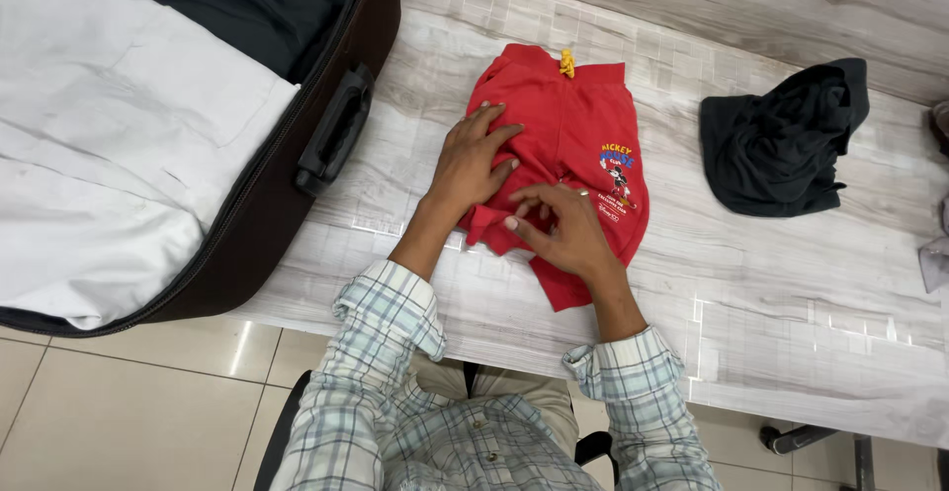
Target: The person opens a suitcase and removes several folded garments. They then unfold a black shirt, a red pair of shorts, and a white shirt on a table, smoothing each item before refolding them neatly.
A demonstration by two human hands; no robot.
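A pair of small red shorts (578, 135) with a yellow drawstring and a cartoon print lies flat on the pale wood-grain table (791, 303). My left hand (473, 165) presses flat on the shorts' left side, fingers spread. My right hand (563, 229) pinches a fold of the red fabric at the lower leg, near the table's front edge. Both of my sleeves are checked light blue.
An open dark suitcase (336, 135) with white cloth inside fills the left, its handle facing the shorts. A crumpled black garment (781, 140) lies at the right on the table. Tiled floor and a chair base show below.
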